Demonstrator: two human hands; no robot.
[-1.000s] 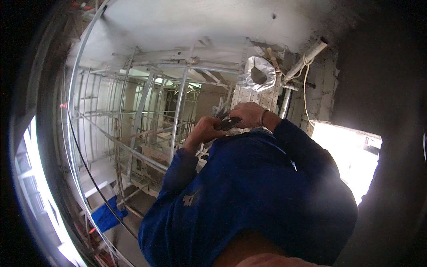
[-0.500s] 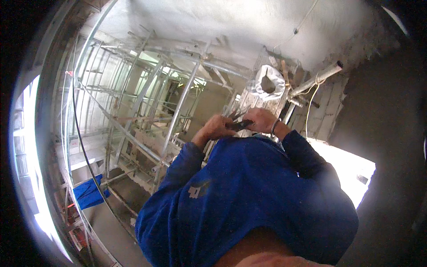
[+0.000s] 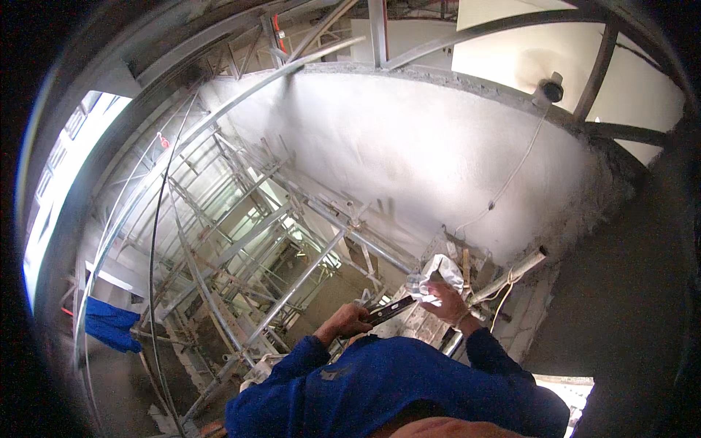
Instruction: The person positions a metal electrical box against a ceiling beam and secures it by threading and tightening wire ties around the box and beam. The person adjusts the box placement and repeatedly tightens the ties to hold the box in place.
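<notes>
A short dark flat bar [image 3: 391, 311] with small pale marks spans the gap between my hands, tilted up to the right; its exact kind is unclear. My left hand [image 3: 346, 322] is closed round its lower left end. At the upper right end, my right hand [image 3: 446, 302] has its fingers bent and seems to grip the bar, though the contact is partly hidden. Just beyond the right hand lies a crumpled white sack [image 3: 445, 269] with a dark opening. Both hands are in front of my blue top, above a dirty plank [image 3: 420, 326].
Metal scaffold tubes [image 3: 299, 288] fill the left side. A pole [image 3: 511, 275] with cord tied round it sticks out on the right. Behind stands a pale curved wall [image 3: 409, 139] with a hanging cable [image 3: 520, 164]. A blue cloth [image 3: 109, 325] hangs at the far left.
The view has tipped up, showing more of the wall and the metal frame above. My hands have moved apart, and the bar between them is now in fuller view.
</notes>
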